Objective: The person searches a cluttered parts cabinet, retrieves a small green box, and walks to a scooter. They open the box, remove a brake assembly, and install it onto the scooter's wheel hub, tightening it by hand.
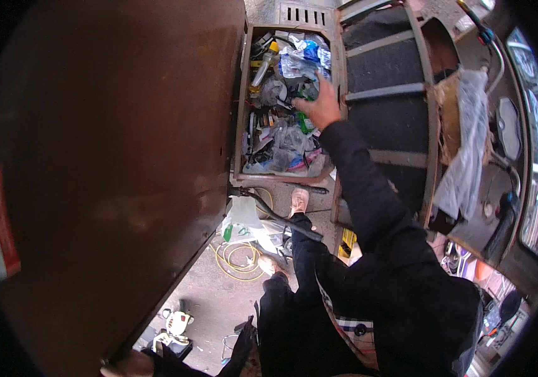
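Right hand (322,107): over the junk-filled box, fingers spread and half curled, thumb out to the left, nothing gripped that I can make out.
Left hand (129,364): way down at the bottom of the view, up against the lower edge of the big brown panel (124,125); too cut off to tell if it's gripping.
Metal box (240,138): sits straight ahead, top open, raised rim all round. Right hand's nearer the right rim, so more room on its left.
Stuff inside: blue-and-white wrapper (300,60) just beyond the fingers, clear tube with yellow cap (262,70) near the left wall, crumpled clear plastic (289,138) toward the near rim.
Sides: brown panel hems in the left, slatted frame (385,92) the right.
Gap below: black bar (288,223) pokes across it, yellow hose (222,270) coiled on the ground.
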The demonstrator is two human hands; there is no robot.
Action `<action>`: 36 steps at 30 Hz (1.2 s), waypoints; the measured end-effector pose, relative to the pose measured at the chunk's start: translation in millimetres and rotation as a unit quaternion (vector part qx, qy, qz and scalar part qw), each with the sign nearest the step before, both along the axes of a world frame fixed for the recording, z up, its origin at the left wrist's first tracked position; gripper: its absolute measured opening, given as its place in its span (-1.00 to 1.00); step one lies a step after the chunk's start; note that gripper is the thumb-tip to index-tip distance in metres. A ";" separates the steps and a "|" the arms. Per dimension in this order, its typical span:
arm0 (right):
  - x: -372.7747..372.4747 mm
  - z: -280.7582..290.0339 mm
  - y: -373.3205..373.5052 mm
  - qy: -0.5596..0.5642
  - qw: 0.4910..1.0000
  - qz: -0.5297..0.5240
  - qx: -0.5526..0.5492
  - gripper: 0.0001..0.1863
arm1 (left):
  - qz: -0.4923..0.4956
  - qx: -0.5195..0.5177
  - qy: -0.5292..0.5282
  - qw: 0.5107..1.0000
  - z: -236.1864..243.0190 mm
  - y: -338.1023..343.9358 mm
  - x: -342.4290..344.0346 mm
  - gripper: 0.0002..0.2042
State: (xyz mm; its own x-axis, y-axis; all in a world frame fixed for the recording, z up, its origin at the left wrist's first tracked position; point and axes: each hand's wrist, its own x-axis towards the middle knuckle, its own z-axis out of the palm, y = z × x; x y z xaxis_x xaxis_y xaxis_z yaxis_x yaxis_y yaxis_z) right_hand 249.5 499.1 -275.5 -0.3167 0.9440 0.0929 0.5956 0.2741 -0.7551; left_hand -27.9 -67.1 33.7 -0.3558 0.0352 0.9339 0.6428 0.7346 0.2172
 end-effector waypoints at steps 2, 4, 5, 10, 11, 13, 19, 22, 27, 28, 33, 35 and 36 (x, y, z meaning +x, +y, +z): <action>-17.6 -8.4 69.1 -0.057 0.998 0.017 0.004 0.22 | -0.204 0.295 -0.119 0.926 4.3 -0.9 4.0 -0.64; -32.5 -23.6 119.0 -0.182 0.983 0.030 0.018 0.28 | 0.063 -0.055 0.059 0.995 2.5 0.6 6.5 -0.67; -34.4 -32.1 138.3 -0.263 0.964 0.046 0.007 0.36 | 0.071 -0.056 0.046 0.995 -2.1 1.9 10.9 -0.67; -38.5 -87.8 173.8 -0.391 0.916 0.078 0.051 0.27 | -0.028 0.163 -0.170 0.971 -29.7 16.7 29.4 -0.67; -39.2 -98.0 172.3 -0.360 0.926 0.070 0.086 0.10 | -0.028 0.168 -0.184 0.968 -33.4 21.7 30.8 -0.67; -34.0 -112.6 160.7 -0.320 0.928 0.047 0.182 -0.28 | -0.026 0.171 -0.208 0.963 -39.3 31.5 32.2 -0.67; -15.3 -115.5 96.2 -0.265 0.952 0.079 0.134 -0.35 | -0.033 0.177 -0.251 0.951 -49.0 52.5 27.7 -0.67; -10.2 -124.6 47.0 -0.254 0.961 0.097 0.054 -0.49 | -0.044 0.175 -0.265 0.947 -50.0 58.6 26.1 -0.67; -3.4 -161.1 -10.6 -0.309 0.945 0.090 -0.064 -0.54 | -0.055 0.160 -0.272 0.947 -49.3 67.3 29.6 -0.67; -2.1 -166.7 -18.5 -0.309 0.944 0.094 -0.071 -0.54 | -0.057 0.157 -0.281 0.945 -51.7 69.1 29.5 -0.66; 4.7 -165.4 -48.4 -0.327 0.926 0.121 -0.146 -0.52 | -0.053 0.144 -0.307 0.939 -49.9 73.3 26.5 -0.66; 8.1 -156.0 -50.1 -0.340 0.910 0.134 -0.198 -0.53 | -0.050 0.142 -0.315 0.937 -49.0 73.8 25.1 -0.66; 8.1 -151.9 -46.9 -0.362 0.892 0.170 -0.211 -0.52 | -0.051 0.142 -0.316 0.937 -48.2 74.1 24.1 -0.66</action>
State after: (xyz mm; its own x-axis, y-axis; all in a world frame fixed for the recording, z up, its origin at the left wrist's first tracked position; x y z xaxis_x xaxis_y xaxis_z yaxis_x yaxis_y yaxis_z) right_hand 257.6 452.2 -427.4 -0.4234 0.6847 -0.5933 0.9059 0.3142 -0.2839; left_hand -3.8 7.0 -14.5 -0.8493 -0.1192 0.5143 0.3828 0.5319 0.7554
